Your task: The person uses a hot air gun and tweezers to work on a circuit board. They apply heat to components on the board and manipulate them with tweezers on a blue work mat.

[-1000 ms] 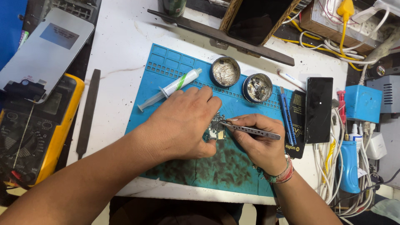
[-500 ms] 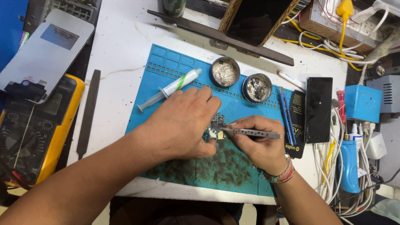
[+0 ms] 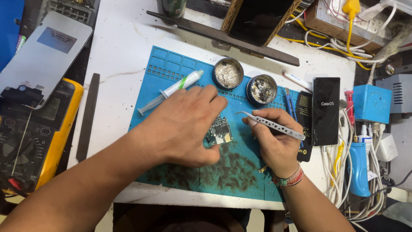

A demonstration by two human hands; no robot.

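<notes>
A small green circuit board (image 3: pixel 220 130) lies on the blue work mat (image 3: pixel 171 68). My left hand (image 3: pixel 184 126) rests on the mat and presses on the board's left edge with its fingertips. My right hand (image 3: pixel 274 137) holds silver tweezers (image 3: pixel 270 124) with a perforated handle; their tips point left and hover just to the right of the board, a little above it. The lower part of the mat is smeared with dark residue.
A syringe with a green label (image 3: pixel 171 91) lies on the mat's upper left. Two round metal tins (image 3: pixel 228 74) (image 3: pixel 261 89) stand at the mat's top. A black phone (image 3: pixel 325 109), blue tools and cables crowd the right. A yellow multimeter (image 3: pixel 34 133) sits left.
My right hand has lifted the tweezers off the board and drawn them slightly up and to the right. My left hand has stayed on the board.
</notes>
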